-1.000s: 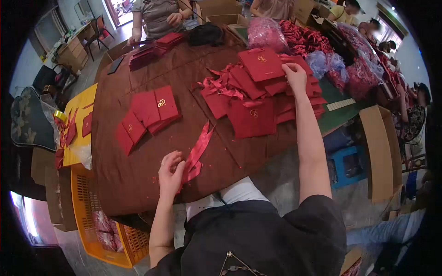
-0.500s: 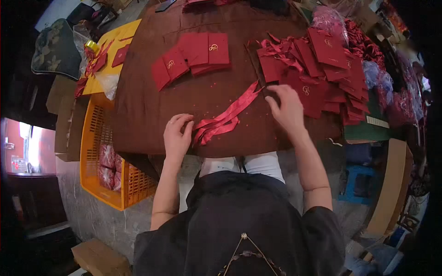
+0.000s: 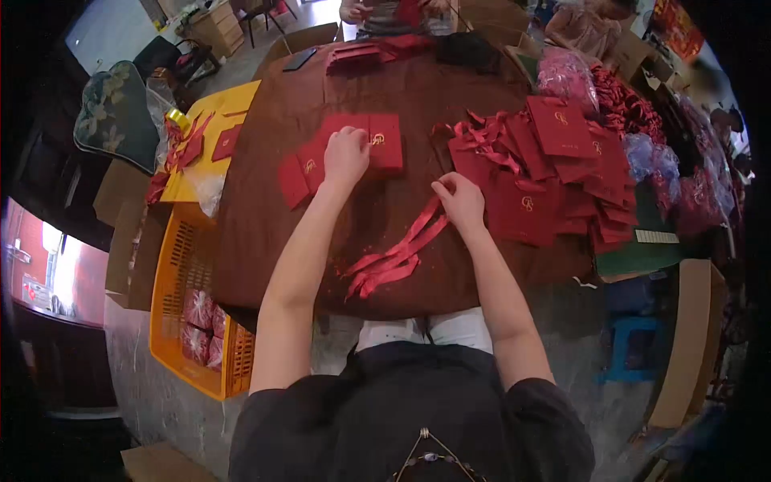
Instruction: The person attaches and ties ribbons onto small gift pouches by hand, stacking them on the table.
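Note:
My left hand [image 3: 348, 157] reaches over several flat red card pieces [image 3: 385, 145] with gold lettering, fingers curled down against the top ones. Whether a card is pinched there I cannot make out. Thumb and finger of my right hand [image 3: 462, 201] close on the upper end of a red ribbon [image 3: 397, 255]. The rest of that ribbon bundle trails down and left across the brown cloth. Just right of this hand lies a heap of similar red card pieces [image 3: 522, 201] with red ribbons [image 3: 486, 136] on its upper left part.
A brown cloth [image 3: 265, 249] covers the table. Left stands a yellow crate [image 3: 169, 297] holding bagged red items [image 3: 197, 329]. More red pieces [image 3: 353, 55] and a dark phone [image 3: 300, 59] lie at the far edge. Other people [image 3: 393, 12] are beyond the table; bagged pink goods [image 3: 566, 76] sit right.
My left hand has moved up from beside the ribbon to the red cards. My right hand has closed on the ribbon's upper end. The view has tilted upward.

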Demonstrator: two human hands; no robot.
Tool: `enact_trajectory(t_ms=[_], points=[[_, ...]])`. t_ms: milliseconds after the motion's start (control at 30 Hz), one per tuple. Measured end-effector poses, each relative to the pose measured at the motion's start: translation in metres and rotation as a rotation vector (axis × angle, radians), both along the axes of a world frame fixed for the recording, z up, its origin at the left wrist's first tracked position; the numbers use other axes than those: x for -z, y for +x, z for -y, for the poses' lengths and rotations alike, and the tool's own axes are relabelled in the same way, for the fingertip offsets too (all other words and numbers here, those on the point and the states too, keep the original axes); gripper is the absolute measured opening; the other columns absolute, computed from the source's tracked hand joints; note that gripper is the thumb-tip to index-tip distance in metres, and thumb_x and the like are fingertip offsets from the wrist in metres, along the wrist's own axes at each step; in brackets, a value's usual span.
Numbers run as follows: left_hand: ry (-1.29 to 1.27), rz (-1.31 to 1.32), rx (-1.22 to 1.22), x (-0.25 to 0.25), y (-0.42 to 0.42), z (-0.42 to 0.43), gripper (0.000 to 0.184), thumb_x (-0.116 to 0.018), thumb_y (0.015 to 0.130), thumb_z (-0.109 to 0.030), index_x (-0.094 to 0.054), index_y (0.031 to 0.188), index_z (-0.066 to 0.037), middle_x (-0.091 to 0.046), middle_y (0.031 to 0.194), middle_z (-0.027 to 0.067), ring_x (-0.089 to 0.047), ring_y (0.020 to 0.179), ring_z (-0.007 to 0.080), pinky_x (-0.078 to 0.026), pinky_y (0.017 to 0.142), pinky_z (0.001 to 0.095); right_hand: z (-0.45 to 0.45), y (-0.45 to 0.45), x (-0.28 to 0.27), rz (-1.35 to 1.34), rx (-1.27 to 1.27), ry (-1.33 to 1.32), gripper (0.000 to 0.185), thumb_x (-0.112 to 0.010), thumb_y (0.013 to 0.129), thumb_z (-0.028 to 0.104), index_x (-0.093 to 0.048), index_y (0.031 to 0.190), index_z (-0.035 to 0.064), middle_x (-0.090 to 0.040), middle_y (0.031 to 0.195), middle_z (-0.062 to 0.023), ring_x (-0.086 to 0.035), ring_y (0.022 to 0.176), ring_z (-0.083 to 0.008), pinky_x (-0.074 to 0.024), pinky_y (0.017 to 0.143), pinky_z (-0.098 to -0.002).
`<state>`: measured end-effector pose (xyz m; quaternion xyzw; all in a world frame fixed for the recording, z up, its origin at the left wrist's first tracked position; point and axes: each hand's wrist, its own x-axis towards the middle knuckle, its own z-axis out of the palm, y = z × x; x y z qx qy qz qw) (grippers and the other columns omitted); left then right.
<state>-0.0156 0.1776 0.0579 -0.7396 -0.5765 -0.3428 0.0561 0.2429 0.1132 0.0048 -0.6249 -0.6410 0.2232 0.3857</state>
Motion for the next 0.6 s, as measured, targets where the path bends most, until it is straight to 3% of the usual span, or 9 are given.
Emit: enact_trajectory(t_ms=[100,200,233,333,433,467,500,567,600], points=[[-0.067,-0.219,0.067,-0.009,0.014,-0.064,0.032,-0.08,0.078,-0.025,-0.068,0.1,-0.005,-0.067,0.116,0.0128,-0.059,0.113,0.0366,-0.052,0.093,0.0476,0.006,0.004,-0.01,-0.343,-0.036,0.125,0.027,-0.073,0.089,0.016,-0.07,0.112,0.0026,-0.075,0.092,-0.0105,-0.071,0.083,-0.0175,-0.0542,0.076,-0.0311],[-0.187,-0.455,0.045,-0.013,0.036,-0.098,0.045,-0.086,0.074,-0.032,-0.068,0.106,-0.006,-0.066,0.123,0.0107,-0.057,0.12,0.0342,-0.051,0.097,0.0489,0.011,0.007,-0.015,-0.598,-0.065,0.074,0.026,-0.072,0.092,0.016,-0.071,0.113,0.001,-0.073,0.09,-0.0044,-0.066,0.084,-0.0105,-0.0523,0.076,-0.0272],[-0.347,-0.559,-0.014,-0.015,0.044,-0.106,0.053,-0.089,0.07,-0.037,-0.068,0.109,-0.008,-0.065,0.127,0.01,-0.056,0.123,0.0323,-0.049,0.099,0.0501,0.013,0.01,-0.017,-0.599,-0.057,0.079,0.026,-0.072,0.092,0.016,-0.071,0.113,0.001,-0.073,0.09,-0.0044,-0.066,0.084,-0.0105,-0.0523,0.076,-0.0272],[-0.496,-0.726,0.016,-0.022,0.049,-0.114,0.064,-0.09,0.066,-0.038,-0.067,0.119,-0.011,-0.064,0.126,0.0105,-0.054,0.125,0.0348,-0.049,0.099,0.0508,0.019,0.017,-0.021,-0.642,-0.088,0.099,0.022,-0.071,0.093,0.016,-0.072,0.11,0.0005,-0.073,0.091,-0.0044,-0.064,0.083,-0.009,-0.0513,0.077,-0.0265],[-0.279,-0.646,0.07,-0.031,0.043,-0.099,0.053,-0.09,0.065,-0.036,-0.069,0.108,-0.013,-0.065,0.12,0.0081,-0.057,0.118,0.0339,-0.051,0.093,0.0464,0.024,0.021,-0.026,-0.562,-0.075,0.049,0.022,-0.07,0.093,0.016,-0.072,0.108,-0.0004,-0.073,0.093,-0.0048,-0.064,0.085,-0.0087,-0.051,0.078,-0.0269],[-0.179,-0.61,0.142,-0.034,0.035,-0.095,0.049,-0.088,0.068,-0.035,-0.07,0.107,-0.012,-0.067,0.111,0.0102,-0.059,0.112,0.0329,-0.051,0.092,0.0451,0.025,0.019,-0.029,-0.566,-0.074,0.048,0.022,-0.07,0.093,0.016,-0.072,0.108,-0.0004,-0.073,0.093,-0.0048,-0.064,0.085,-0.0087,-0.051,0.078,-0.0269],[-0.178,-0.615,0.141,-0.041,0.033,-0.087,0.049,-0.088,0.068,-0.035,-0.07,0.107,-0.012,-0.067,0.111,0.0102,-0.059,0.112,0.0329,-0.051,0.092,0.0451,0.027,0.016,-0.033,-0.572,-0.087,0.077,0.02,-0.07,0.094,0.013,-0.072,0.108,-0.0005,-0.071,0.091,-0.0017,-0.063,0.084,-0.0072,-0.0505,0.077,-0.0246],[-0.199,-0.37,0.212,-0.069,0.029,-0.057,0.04,-0.086,0.07,-0.031,-0.07,0.098,-0.007,-0.07,0.104,0.0126,-0.063,0.107,0.0311,-0.053,0.087,0.0441,0.024,0.009,-0.032,-0.62,-0.139,0.15,0.017,-0.07,0.094,0.01,-0.072,0.107,-0.0008,-0.07,0.09,0.0022,-0.061,0.083,-0.0056,-0.0497,0.076,-0.0224],[-0.25,-0.286,0.189,-0.084,0.028,-0.041,0.04,-0.084,0.074,-0.031,-0.073,0.102,-0.005,-0.072,0.101,0.0142,-0.067,0.1,0.0318,-0.054,0.086,0.0423,0.027,0.004,-0.041,-0.622,-0.142,0.151,0.017,-0.07,0.094,0.01,-0.072,0.107,-0.0008,-0.07,0.09,0.0022,-0.061,0.083,-0.0056,-0.0497,0.076,-0.0224]])
